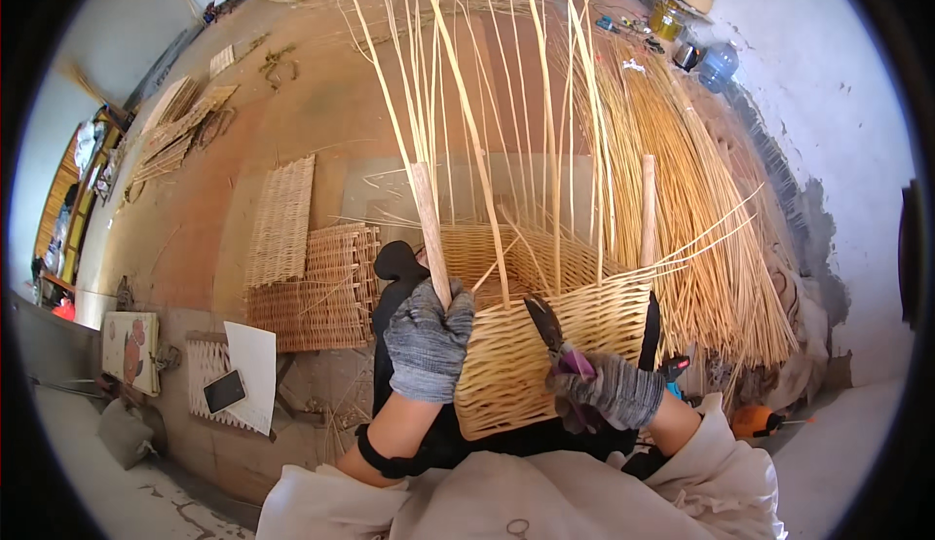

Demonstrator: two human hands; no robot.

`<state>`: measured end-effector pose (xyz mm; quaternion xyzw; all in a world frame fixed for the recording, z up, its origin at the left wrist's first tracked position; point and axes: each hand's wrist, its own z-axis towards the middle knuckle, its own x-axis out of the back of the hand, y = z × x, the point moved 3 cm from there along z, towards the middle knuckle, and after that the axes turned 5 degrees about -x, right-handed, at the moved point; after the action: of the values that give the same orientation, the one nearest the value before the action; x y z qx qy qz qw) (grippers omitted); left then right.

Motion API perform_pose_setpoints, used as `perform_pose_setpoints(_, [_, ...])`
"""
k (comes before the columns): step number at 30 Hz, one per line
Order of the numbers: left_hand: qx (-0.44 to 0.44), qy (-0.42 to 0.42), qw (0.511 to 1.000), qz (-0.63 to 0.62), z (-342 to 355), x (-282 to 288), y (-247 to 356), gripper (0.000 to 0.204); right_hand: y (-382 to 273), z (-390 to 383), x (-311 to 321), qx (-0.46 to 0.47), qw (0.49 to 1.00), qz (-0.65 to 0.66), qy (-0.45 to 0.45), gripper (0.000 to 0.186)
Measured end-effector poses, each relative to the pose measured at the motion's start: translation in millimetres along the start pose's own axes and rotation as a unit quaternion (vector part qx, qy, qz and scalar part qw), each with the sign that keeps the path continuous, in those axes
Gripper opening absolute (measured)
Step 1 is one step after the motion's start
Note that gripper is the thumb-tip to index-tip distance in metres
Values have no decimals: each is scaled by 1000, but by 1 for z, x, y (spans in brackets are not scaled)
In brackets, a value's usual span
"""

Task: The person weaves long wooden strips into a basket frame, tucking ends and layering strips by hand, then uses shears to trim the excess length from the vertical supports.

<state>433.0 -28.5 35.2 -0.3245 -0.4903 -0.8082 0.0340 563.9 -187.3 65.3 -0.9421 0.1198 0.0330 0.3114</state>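
A half-woven wicker basket (545, 345) is gripped by the gloved left hand (427, 340); pruning shears (550, 331) are clasped in the right hand (614, 391) (woven panels (312, 287) lie on the dusty floor (292, 131)).

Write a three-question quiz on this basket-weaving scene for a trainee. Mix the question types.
1. True or false: both hands wear grey knit gloves.
2. What does the left hand grip? A) a wooden corner post B) a phone C) a kettle
3. Fill in: the right hand holds purple-handled ____ against the half-woven basket.

Key
1. True.
2. A, the wooden post at the basket's near left corner.
3. Shears, blades pointing up at the woven wall.
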Motion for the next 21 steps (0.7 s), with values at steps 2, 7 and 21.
perform_pose_setpoints(2, [26,4,1000,-6,-2,-1,-4,17,3,4,1,-18,999,43,-25,26])
perform_pose_setpoints(7, [49,-24,995,-86,-3,-2,-5,17,-9,18,9,-69,993,36,-91,28])
perform_pose_setpoints(21, [-27,125,989,-79,9,32,17,55,46,3,28,91,980,-129,-122,49])
